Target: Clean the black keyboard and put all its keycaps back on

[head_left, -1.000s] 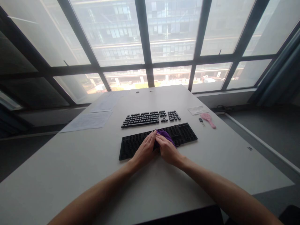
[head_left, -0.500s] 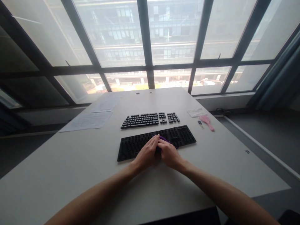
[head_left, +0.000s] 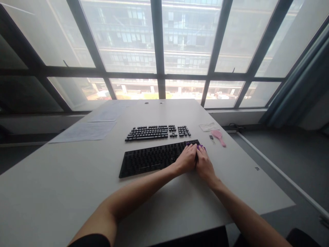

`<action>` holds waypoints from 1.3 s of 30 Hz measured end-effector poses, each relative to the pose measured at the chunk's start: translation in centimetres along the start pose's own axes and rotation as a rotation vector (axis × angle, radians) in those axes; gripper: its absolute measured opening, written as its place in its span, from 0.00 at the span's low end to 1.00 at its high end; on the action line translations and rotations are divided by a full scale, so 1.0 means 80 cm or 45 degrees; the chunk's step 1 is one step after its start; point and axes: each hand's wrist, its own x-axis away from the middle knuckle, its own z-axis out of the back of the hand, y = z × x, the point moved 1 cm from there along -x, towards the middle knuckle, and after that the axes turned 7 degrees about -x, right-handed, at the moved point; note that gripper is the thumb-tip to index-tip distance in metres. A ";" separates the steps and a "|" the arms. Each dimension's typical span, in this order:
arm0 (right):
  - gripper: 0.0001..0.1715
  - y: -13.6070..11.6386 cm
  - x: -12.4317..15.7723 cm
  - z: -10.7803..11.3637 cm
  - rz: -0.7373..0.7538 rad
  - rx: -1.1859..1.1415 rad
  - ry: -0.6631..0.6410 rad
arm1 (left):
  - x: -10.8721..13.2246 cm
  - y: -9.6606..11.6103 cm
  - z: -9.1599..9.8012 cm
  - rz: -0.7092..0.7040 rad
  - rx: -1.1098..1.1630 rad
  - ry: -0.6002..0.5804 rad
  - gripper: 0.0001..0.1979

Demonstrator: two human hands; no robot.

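Observation:
A black keyboard base (head_left: 149,159) with its keycaps off lies on the white table (head_left: 64,178). Both hands rest side by side on its right end. My left hand (head_left: 187,160) and my right hand (head_left: 204,164) press down on a purple cloth (head_left: 200,146), of which only a small edge shows past the fingertips. The fingers of both hands lie curled over the cloth. Behind the base, the removed black keycaps (head_left: 157,132) are laid out in keyboard order.
A pink brush (head_left: 218,137), a small keycap puller (head_left: 211,138) and a white wipe (head_left: 208,127) lie at the right of the keycaps. Paper sheets (head_left: 83,131) lie at the far left. Large windows stand beyond the table's far edge.
Both hands have slid with the purple cloth from the middle of the keyboard base to its right end. The camera has turned slightly to the right.

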 end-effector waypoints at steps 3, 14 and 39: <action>0.35 0.013 0.007 -0.011 0.004 0.050 -0.058 | 0.009 0.003 -0.008 -0.055 -0.029 -0.019 0.29; 0.26 -0.003 0.004 0.004 -0.137 -0.249 0.019 | 0.016 0.011 -0.001 -0.154 -0.057 0.192 0.24; 0.22 -0.014 0.001 0.014 -0.067 -0.388 0.033 | 0.022 0.011 0.010 -0.072 -0.066 0.226 0.22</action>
